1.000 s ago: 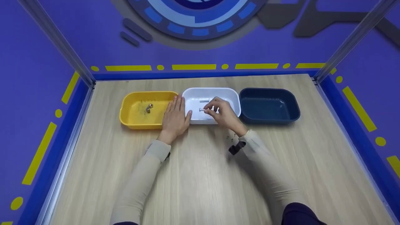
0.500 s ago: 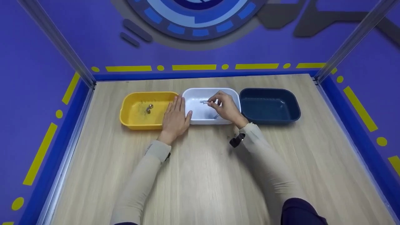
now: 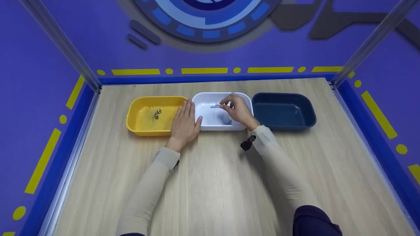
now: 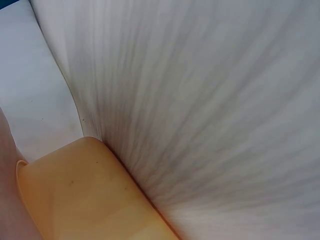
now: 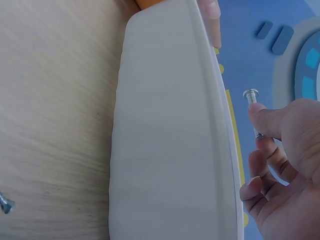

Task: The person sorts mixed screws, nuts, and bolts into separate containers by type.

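Three bins stand in a row in the head view: a yellow bin (image 3: 137,126), a white bin (image 3: 242,98) and a dark blue bin (image 3: 283,124). My left hand (image 3: 184,122) lies flat on the table, fingers straight against the yellow and white rims. Over the far part of the white bin, my right hand (image 3: 226,105) pinches a small silver screw (image 3: 215,105). In the right wrist view the screw (image 5: 251,96) sticks up from between thumb and fingers (image 5: 267,122), beside the white bin's rim (image 5: 170,125). Two small metal nuts (image 3: 157,113) lie in the yellow bin.
The blue bin looks empty. One loose screw (image 5: 4,203) lies on the wooden table (image 3: 210,183) near the white bin's front. Purple walls with a blue border enclose the table on three sides. The left wrist view shows only the yellow bin's corner (image 4: 85,195) and wood.
My right hand has moved from the near middle of the white bin to its far part, with a screw at its fingertips. The left hand has stayed put.
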